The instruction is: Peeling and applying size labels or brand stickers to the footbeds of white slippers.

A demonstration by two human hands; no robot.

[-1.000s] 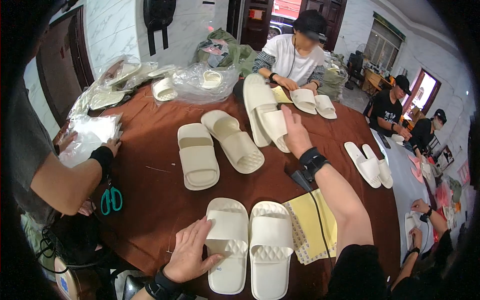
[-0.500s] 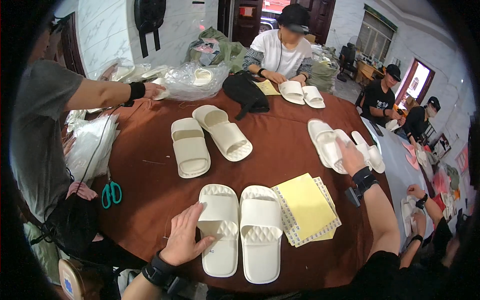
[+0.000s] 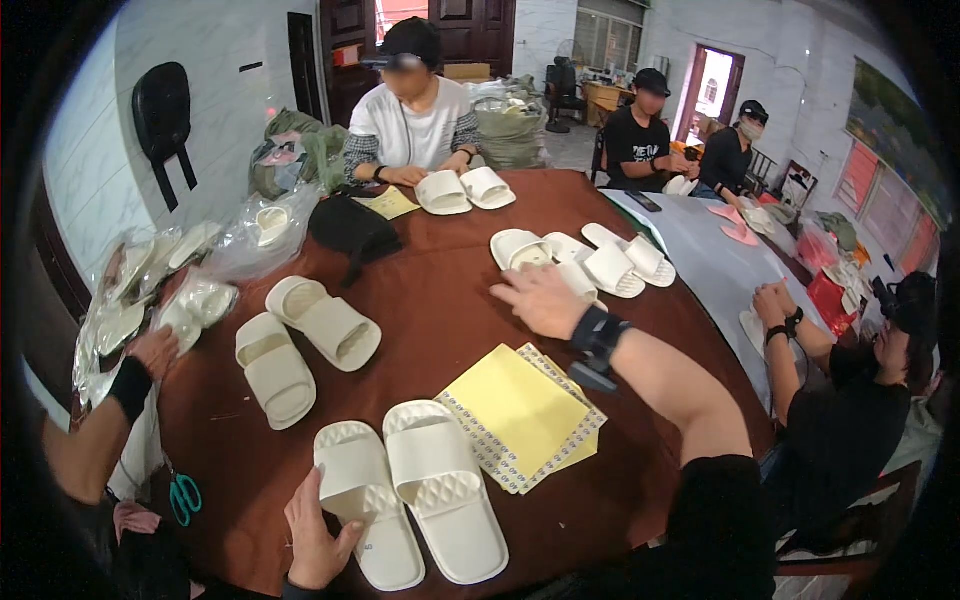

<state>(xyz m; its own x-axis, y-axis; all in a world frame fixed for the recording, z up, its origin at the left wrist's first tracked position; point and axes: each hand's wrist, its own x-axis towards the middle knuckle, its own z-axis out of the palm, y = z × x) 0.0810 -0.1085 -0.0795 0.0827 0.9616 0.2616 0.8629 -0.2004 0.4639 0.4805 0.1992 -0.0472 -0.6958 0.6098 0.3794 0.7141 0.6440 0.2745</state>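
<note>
A pair of cream slide slippers lies side by side near me, a left slipper (image 3: 350, 487) and a right slipper (image 3: 432, 467). My left hand (image 3: 318, 530) rests at the outer edge of the left one, fingers apart and gripping nothing. Farther right, my right hand (image 3: 545, 300) reaches over a row of more slippers (image 3: 612, 270). Its fingers are spread and partly cover the leftmost slipper (image 3: 520, 247); whether they touch it I cannot tell. Between the hands lies a stack of yellow sticker sheets (image 3: 515, 412) with small printed marks along their edges.
Another slipper pair (image 3: 325, 322) lies left on the brown cloth (image 3: 430, 290). Beyond sit a black bag (image 3: 352, 232) and a co-worker's slippers (image 3: 465, 190). Teal scissors (image 3: 185, 497) and another person's hand (image 3: 155, 350) by bagged slippers (image 3: 195, 305) are at far left.
The view has turned rightward, so the table's things appear farther left. My right hand has shifted to the leftmost slipper of the row, fingers spread. My left hand stays beside the near pair.
</note>
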